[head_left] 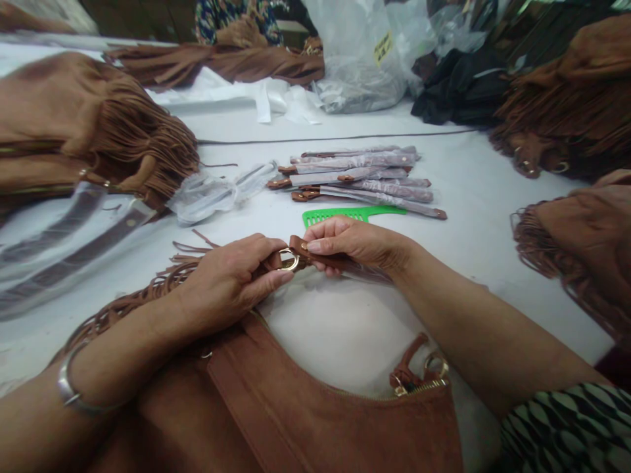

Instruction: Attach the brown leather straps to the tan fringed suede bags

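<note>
hands (290,263) on strap (315,257), comb (352,213) beyond (touching neither)

**No readable text**

A yellow label (382,47) sits on the clear plastic bag (359,62) at the far side of the surface (493,190). It carries dark marks, but they are too small and blurred to read.
</note>
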The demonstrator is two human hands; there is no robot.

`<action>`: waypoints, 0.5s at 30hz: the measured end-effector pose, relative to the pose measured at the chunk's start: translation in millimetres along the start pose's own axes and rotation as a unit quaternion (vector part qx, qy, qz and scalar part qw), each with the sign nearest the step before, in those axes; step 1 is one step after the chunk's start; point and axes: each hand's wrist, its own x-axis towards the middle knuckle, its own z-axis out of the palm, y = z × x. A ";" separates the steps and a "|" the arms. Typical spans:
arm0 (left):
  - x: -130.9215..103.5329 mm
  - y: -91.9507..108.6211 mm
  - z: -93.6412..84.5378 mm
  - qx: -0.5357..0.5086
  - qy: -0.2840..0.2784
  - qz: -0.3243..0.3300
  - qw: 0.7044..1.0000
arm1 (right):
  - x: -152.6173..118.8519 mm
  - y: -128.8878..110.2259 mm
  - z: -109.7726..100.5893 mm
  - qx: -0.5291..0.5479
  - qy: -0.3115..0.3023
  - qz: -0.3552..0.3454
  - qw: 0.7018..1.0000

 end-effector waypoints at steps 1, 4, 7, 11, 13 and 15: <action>0.1 -0.5 0.6 -0.003 -0.001 -0.001 1.000 | -0.9 -0.5 -0.6 0.005 0.001 0.005 1.000; -0.4 -2.3 1.7 -0.013 0.001 -0.006 1.000 | -2.7 -2.0 -2.7 0.000 0.005 0.013 1.000; -0.7 -3.4 1.4 -0.026 0.001 -0.006 1.000 | -3.1 -3.0 -4.0 -0.007 0.021 0.010 1.000; 0.4 -3.3 0.6 -0.013 -0.014 0.013 1.000 | -2.7 -3.0 -4.1 -0.022 0.036 0.007 0.999; 0.8 -3.4 0.9 -0.001 -0.015 0.029 0.999 | -2.4 -3.0 -3.5 -0.032 0.038 0.006 0.999; 0.6 -3.7 1.5 0.009 -0.012 0.045 0.999 | -2.0 -3.3 -2.3 -0.039 0.039 0.004 0.998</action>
